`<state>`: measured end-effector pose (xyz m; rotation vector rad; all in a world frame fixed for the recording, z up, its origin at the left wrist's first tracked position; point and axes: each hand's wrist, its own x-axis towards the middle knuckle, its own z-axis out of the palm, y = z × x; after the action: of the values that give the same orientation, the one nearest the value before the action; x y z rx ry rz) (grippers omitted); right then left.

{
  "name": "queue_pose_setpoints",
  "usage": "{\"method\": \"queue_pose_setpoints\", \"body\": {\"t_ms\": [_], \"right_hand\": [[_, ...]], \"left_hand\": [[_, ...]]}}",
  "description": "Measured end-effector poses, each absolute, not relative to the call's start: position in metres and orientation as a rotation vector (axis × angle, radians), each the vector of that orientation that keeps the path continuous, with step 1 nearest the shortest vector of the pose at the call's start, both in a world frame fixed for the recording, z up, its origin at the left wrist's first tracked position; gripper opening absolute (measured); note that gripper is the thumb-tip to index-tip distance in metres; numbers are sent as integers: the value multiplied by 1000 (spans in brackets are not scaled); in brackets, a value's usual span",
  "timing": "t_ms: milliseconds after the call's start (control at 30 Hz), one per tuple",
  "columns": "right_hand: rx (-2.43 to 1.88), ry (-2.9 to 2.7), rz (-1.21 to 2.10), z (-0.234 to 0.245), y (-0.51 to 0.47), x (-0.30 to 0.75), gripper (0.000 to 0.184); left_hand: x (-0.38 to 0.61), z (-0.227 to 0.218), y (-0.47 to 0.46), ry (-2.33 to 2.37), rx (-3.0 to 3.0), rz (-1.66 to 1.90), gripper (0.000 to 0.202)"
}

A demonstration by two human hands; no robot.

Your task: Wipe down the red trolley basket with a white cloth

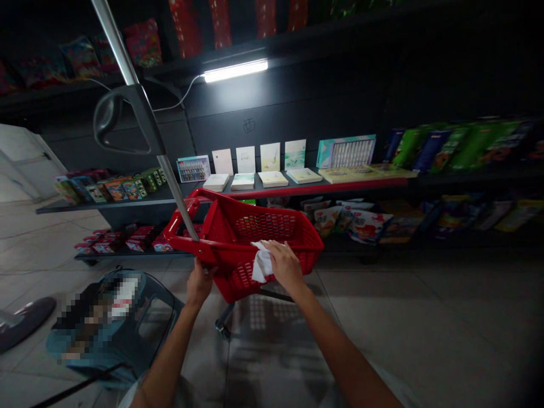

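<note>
A red plastic shopping basket [272, 229] on wheels stands tilted on the tiled floor in front of me. My left hand [199, 283] grips its near rim at the lower left corner. My right hand [285, 265] presses a crumpled white cloth [262, 262] against the near wall of the basket, fingers closed on the cloth. A long metal pull handle [144, 119] with a grey grip rises from the basket toward the upper left.
Dark shelves run along the back, with notebooks and cards [259, 170] under a strip light [236, 70], coloured boxes [110, 187] at left and packaged goods [446, 141] at right. A blue-grey basket [114, 323] sits on the floor at lower left, beside a fan base [21, 323].
</note>
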<state>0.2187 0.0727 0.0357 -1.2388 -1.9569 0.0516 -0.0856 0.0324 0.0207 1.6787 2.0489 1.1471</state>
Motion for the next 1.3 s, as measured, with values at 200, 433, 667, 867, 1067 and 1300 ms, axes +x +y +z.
{"method": "queue_pose_setpoints", "body": {"t_ms": [200,433,667,867,1067,1300], "right_hand": [[-1583,-1781,-83,23,85,313,34],[-1580,-1319,143,-8,110,358,28],[-1254,-307,739,-44,118,277,31],[-1214,-271,958,-66,103,219,30],[-1223,-332,1298,-64,79,194,50],[-952,-210,1470,-55,69,162,39]], "left_hand": [[-81,25,28,2120,1667,1027,53],[-82,16,30,2051,1709,1104,58],[-84,7,34,2008,1732,1176,57],[-83,8,33,1986,1720,1180,57],[-83,7,35,1955,1725,1210,56],[-83,7,34,2001,1732,1183,55]]}}
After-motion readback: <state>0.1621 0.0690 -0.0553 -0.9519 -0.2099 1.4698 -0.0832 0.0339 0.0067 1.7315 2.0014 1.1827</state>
